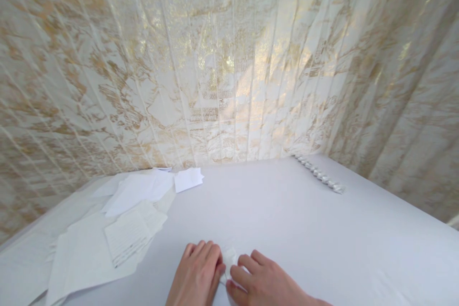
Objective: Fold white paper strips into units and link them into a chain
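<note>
Near the bottom middle of the head view, a small piece of white paper (229, 257) lies between my two hands, low over the white table. My left hand (198, 271) has its fingers curled together, with the thumb against the paper's left side. From the other side my right hand (261, 277) pinches the paper with bent fingers. Much of the paper is hidden by the fingers, and its exact shape is hard to make out.
Loose white sheets (96, 244) and a smaller stack of paper (131, 234) spread over the left side. A folded paper (188, 179) lies at the back. On the right is a row of small silvery-white folded pieces (318, 174). A patterned curtain (222, 67) hangs behind the table (287, 215).
</note>
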`<move>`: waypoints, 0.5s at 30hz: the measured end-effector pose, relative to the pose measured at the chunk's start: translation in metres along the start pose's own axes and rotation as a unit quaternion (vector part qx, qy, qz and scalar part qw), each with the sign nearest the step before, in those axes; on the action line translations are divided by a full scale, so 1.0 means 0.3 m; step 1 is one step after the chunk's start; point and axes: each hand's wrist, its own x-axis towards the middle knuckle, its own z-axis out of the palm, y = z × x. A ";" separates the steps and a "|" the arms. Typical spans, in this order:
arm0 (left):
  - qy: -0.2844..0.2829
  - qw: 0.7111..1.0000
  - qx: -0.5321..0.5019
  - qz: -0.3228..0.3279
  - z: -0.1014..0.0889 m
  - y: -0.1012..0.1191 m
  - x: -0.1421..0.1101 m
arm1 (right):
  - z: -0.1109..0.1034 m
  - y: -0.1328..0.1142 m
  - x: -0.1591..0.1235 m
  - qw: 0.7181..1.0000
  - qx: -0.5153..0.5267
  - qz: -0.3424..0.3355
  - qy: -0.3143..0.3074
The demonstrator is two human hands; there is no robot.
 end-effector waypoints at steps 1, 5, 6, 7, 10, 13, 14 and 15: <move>0.004 1.000 0.002 0.003 0.003 0.000 -0.001 | 0.002 -0.004 -0.002 1.000 -0.004 0.001 0.005; 0.032 0.999 0.001 0.015 0.019 -0.005 -0.007 | 0.001 -0.013 -0.001 1.000 -0.022 0.006 0.015; 0.038 0.999 -0.001 0.017 0.021 -0.006 -0.007 | 0.001 -0.014 0.000 1.000 -0.023 0.005 0.015; 0.043 0.999 -0.003 0.018 0.022 -0.007 -0.007 | 0.002 -0.016 0.002 1.000 -0.025 0.005 0.016; 0.042 0.999 -0.019 0.014 0.016 -0.005 -0.006 | 0.005 -0.021 0.009 0.999 -0.035 0.009 0.029; 0.027 0.998 -0.048 -0.006 0.005 0.003 -0.007 | 0.004 -0.028 0.014 0.996 -0.056 0.021 0.070; 0.024 0.998 -0.056 -0.012 0.003 0.006 -0.008 | 0.003 -0.031 0.015 0.994 -0.062 0.024 0.082; 0.023 0.998 -0.062 -0.018 0.002 0.008 -0.008 | 0.003 -0.034 0.015 0.993 -0.068 0.026 0.090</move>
